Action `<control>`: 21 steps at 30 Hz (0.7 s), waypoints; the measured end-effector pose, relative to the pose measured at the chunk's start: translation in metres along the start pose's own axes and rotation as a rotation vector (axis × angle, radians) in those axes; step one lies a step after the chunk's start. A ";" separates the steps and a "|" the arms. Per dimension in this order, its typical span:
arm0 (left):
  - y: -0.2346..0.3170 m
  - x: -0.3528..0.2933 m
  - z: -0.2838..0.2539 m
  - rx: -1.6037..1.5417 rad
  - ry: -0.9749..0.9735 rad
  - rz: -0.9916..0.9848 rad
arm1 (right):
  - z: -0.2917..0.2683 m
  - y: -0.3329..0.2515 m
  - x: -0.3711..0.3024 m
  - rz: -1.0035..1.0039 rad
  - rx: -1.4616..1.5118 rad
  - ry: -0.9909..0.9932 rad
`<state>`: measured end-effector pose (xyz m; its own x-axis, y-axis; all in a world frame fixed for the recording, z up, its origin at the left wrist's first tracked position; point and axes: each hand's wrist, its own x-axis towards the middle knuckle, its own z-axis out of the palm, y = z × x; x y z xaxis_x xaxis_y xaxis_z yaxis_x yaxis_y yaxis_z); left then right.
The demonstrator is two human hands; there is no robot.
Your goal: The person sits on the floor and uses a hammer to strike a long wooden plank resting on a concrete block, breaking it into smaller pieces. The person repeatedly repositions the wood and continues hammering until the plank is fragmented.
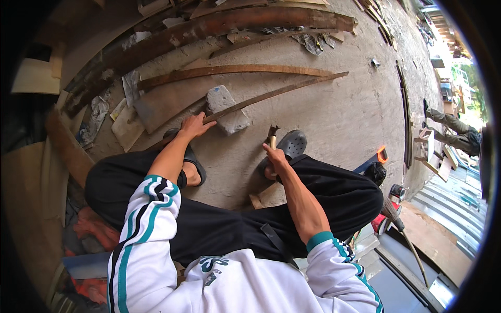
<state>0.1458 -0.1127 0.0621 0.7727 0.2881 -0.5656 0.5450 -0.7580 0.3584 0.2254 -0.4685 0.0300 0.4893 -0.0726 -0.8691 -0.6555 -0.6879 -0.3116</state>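
My left hand (194,125) is closed around a long thin wooden strip (282,94). The strip rests across a pale concrete block (227,109) on the floor and slants up to the far right; its near end passes behind my left forearm. In my right hand (274,156) is a hammer (272,137) with a light wooden handle, its dark head pointing away from me just left of my right shoe (292,143). The hammer is apart from the strip and the block.
Beyond the block lie another curved wooden strip (235,69), a flat board (169,101) and a heavy brown beam (219,25). A handsaw (373,159) with an orange handle is beside my right knee, near a broom (394,214). Another person (451,128) is at the far right.
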 end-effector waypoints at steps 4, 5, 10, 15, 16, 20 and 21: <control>-0.002 0.004 0.009 -0.038 0.029 -0.013 | 0.010 -0.015 -0.022 0.029 0.302 -0.093; -0.002 0.006 0.009 -0.035 0.030 -0.014 | 0.012 -0.017 -0.024 0.003 0.301 -0.093; 0.004 0.014 -0.001 -0.073 -0.068 -0.051 | 0.014 -0.025 -0.029 -0.186 0.361 -0.079; 0.014 0.020 -0.008 -0.091 -0.154 -0.100 | 0.013 -0.055 -0.038 -0.423 0.260 -0.036; 0.019 0.020 -0.008 -0.100 -0.164 -0.101 | 0.012 -0.065 -0.045 -0.453 0.249 -0.051; 0.029 0.021 0.007 -0.119 -0.158 -0.118 | 0.014 -0.092 -0.056 -0.534 0.116 -0.055; 0.030 0.021 0.009 -0.119 -0.166 -0.119 | 0.014 -0.094 -0.055 -0.543 0.057 -0.025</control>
<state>0.1758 -0.1342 0.0542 0.6421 0.2640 -0.7198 0.6710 -0.6475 0.3611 0.2519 -0.3901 0.1014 0.7524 0.2999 -0.5864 -0.3432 -0.5814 -0.7377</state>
